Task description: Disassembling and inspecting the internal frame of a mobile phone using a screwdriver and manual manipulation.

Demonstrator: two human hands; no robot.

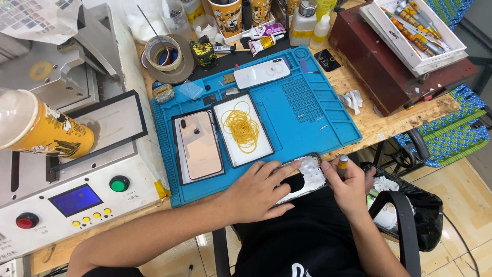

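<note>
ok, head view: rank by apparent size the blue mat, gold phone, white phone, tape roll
1. blue mat, by far
2. gold phone
3. white phone and tape roll: look close, and both lie farther from the camera, so unranked.

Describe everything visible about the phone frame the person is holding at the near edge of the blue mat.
The phone frame is a dark-rimmed rectangular shell, lying face up and tilted diagonally, half over the near edge of the blue work mat and half above the person's lap. Its inside looks whitish and patchy, with a dark area at the lower end; what the patches are cannot be told. The left hand presses on it from the left, fingers along its upper rim. The right hand, at its right end, holds a small cylindrical tool upright.
</note>
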